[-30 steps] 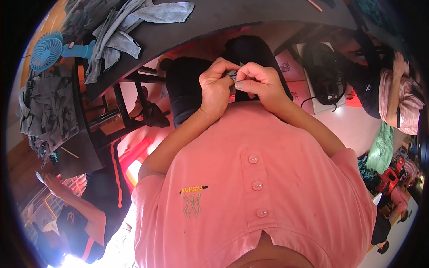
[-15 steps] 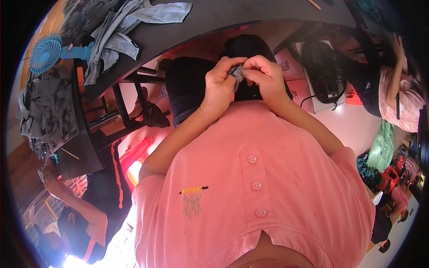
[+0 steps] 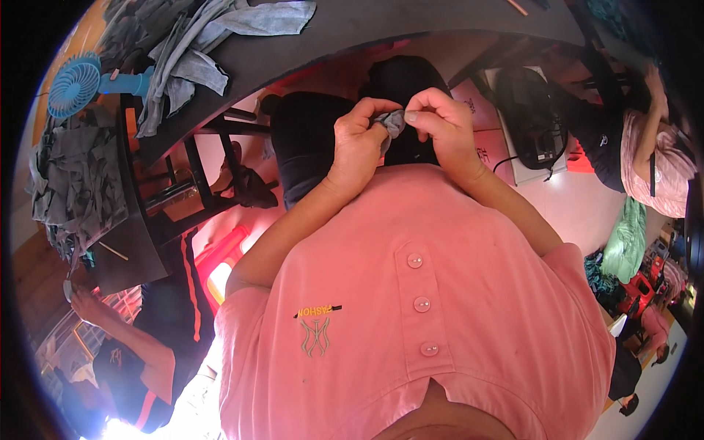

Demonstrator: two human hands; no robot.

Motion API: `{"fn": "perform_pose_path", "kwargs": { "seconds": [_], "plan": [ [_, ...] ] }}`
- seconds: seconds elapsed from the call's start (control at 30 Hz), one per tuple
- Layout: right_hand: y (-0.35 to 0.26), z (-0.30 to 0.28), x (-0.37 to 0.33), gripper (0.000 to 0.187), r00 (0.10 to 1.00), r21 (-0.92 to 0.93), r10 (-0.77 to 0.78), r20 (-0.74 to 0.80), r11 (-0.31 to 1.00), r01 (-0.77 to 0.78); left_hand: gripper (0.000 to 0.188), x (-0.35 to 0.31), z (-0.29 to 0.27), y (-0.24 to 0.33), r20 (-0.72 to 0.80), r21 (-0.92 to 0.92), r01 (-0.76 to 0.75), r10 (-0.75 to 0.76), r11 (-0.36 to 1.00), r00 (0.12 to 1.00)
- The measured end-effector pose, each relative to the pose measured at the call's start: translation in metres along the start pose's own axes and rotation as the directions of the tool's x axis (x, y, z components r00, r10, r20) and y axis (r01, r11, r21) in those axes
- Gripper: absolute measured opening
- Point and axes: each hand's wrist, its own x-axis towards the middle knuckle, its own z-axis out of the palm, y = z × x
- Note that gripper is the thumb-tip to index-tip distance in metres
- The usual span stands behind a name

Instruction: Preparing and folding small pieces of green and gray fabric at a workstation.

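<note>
Small grey cloth in the left hand, above the dark trousers.
The left hand is curled, its thumb and forefinger closed on the cloth; the right hand is bent inward, thumb and forefinger tips close together at the cloth's right edge, grip undeterminable. Both elbows are bent, forearms converging before the pink shirt; the table lies beyond.

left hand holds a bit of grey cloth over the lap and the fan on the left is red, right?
The fan is blue, not red, as the head view shows. It is on the left, and the left hand holds grey cloth over the lap.
</note>
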Motion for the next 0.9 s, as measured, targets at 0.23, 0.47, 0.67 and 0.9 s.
{"fn": "perform_pose_path", "kwargs": {
  "seconds": [0.23,0.47,0.67,0.9],
  "plan": [
    [0.0,0.015,-0.003,0.006,0.983,-0.177,-0.183,-0.019,0.968,0.177,0.016,0.0,-0.002,-0.001,-0.045,0.047,-0.031,0.034,0.998,0.998],
    [0.002,0.014,-0.002,0.006,0.968,-0.299,-0.251,0.014,0.923,0.244,0.016,0.004,-0.003,-0.011,-0.051,0.129,-0.292,0.301,0.948,0.952],
    [-0.003,0.013,-0.004,0.007,0.984,-0.316,-0.18,0.013,0.932,0.175,0.018,-0.001,-0.001,-0.004,-0.13,0.03,-0.047,0.05,0.998,0.99],
    [0.005,0.009,0.001,0.006,0.965,-0.412,-0.248,0.082,0.874,0.26,0.022,-0.001,0.001,-0.004,-0.043,0.034,-0.078,0.079,0.996,0.996]
  ]
}}
